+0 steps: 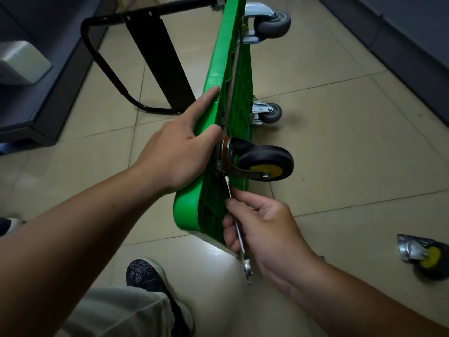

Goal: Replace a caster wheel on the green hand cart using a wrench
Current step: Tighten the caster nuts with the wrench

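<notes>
The green hand cart [227, 57] stands on its side edge on the tiled floor, underside facing right. My left hand [177, 152] grips its upper edge, index finger stretched along the rim. A black caster with a yellow hub [266, 162] sits on the underside just right of that hand. My right hand [264, 229] holds a silver wrench [239, 233], whose upper end reaches the base of that caster. A loose caster with a yellow hub [425, 257] lies on the floor at the right.
Two grey casters [272, 23] [271, 113] stick out of the cart's underside farther away. The black folding handle [145, 59] lies on the floor to the left. A dark cabinet base [41, 98] is at left, a dark wall base [401, 52] at right. My shoe [148, 276] is below.
</notes>
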`<control>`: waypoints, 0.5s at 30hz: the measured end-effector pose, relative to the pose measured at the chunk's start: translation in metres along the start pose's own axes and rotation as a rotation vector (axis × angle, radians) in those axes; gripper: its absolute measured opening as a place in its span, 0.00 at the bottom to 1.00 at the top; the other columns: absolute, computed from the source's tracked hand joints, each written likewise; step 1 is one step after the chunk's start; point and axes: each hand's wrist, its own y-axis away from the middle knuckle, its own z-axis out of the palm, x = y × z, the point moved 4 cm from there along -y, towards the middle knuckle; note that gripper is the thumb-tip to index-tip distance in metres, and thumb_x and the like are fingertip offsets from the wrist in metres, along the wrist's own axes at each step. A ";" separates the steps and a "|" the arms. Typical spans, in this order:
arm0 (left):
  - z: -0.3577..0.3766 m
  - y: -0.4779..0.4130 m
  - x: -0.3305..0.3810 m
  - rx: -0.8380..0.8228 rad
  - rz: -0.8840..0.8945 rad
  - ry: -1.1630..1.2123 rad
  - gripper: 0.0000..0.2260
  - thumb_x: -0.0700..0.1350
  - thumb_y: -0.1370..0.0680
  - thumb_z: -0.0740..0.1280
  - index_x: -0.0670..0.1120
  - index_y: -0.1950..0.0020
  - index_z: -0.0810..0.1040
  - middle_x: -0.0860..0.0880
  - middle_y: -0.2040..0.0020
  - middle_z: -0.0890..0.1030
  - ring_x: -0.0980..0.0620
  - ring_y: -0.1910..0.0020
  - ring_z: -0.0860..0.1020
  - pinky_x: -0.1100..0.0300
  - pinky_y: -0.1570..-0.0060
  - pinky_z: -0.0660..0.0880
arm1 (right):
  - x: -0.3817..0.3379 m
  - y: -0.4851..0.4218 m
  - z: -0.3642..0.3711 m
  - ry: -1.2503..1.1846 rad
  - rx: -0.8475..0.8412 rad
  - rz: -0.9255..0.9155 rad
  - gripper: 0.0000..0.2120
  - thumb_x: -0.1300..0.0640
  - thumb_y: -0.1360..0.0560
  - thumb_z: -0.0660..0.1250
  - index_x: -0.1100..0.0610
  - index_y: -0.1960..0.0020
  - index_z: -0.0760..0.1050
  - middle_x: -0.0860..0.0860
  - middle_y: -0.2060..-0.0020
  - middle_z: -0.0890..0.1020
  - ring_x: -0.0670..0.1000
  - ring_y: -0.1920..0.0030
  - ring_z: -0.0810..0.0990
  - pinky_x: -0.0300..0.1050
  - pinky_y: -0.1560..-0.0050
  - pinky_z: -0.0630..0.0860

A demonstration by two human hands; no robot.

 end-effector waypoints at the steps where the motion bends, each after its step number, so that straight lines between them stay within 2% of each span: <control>1: 0.000 0.000 0.000 -0.003 0.004 -0.002 0.30 0.60 0.24 0.59 0.76 0.23 0.55 0.57 0.37 0.74 0.50 0.47 0.81 0.44 0.44 0.80 | 0.001 0.003 0.000 0.018 0.013 -0.014 0.13 0.60 0.20 0.68 0.53 0.36 0.81 0.54 0.71 0.79 0.51 0.75 0.76 0.39 0.76 0.71; 5: -0.001 -0.002 -0.002 -0.017 0.014 -0.003 0.29 0.58 0.21 0.61 0.76 0.24 0.55 0.51 0.36 0.78 0.49 0.49 0.83 0.44 0.45 0.80 | 0.028 0.023 -0.019 0.253 0.125 -0.243 0.20 0.51 0.21 0.67 0.39 0.31 0.75 0.49 0.68 0.79 0.48 0.70 0.76 0.39 0.69 0.74; 7: 0.000 -0.003 -0.004 -0.015 0.014 -0.006 0.29 0.57 0.20 0.62 0.77 0.24 0.55 0.50 0.36 0.79 0.49 0.51 0.84 0.45 0.46 0.81 | 0.035 0.019 -0.035 0.456 0.161 -0.428 0.21 0.52 0.19 0.64 0.38 0.27 0.71 0.44 0.63 0.78 0.47 0.66 0.75 0.38 0.63 0.75; 9: 0.000 -0.004 -0.005 -0.009 0.016 -0.007 0.29 0.57 0.20 0.62 0.77 0.24 0.55 0.50 0.37 0.79 0.49 0.52 0.84 0.45 0.47 0.81 | 0.029 0.007 -0.042 0.623 0.132 -0.605 0.23 0.56 0.17 0.62 0.43 0.24 0.68 0.43 0.59 0.74 0.47 0.62 0.74 0.37 0.58 0.73; 11: 0.001 -0.005 -0.006 -0.007 0.016 -0.009 0.29 0.57 0.20 0.62 0.77 0.24 0.55 0.51 0.38 0.79 0.50 0.52 0.83 0.45 0.48 0.81 | 0.023 -0.005 -0.040 0.713 0.063 -0.740 0.22 0.59 0.16 0.60 0.50 0.23 0.68 0.46 0.56 0.74 0.49 0.59 0.74 0.38 0.55 0.73; 15: 0.000 -0.005 -0.006 -0.006 0.017 -0.006 0.29 0.58 0.21 0.61 0.77 0.24 0.55 0.52 0.38 0.79 0.49 0.52 0.83 0.43 0.49 0.81 | 0.021 -0.026 -0.036 0.829 -0.041 -0.849 0.22 0.68 0.18 0.61 0.63 0.25 0.68 0.52 0.53 0.76 0.49 0.54 0.76 0.35 0.49 0.72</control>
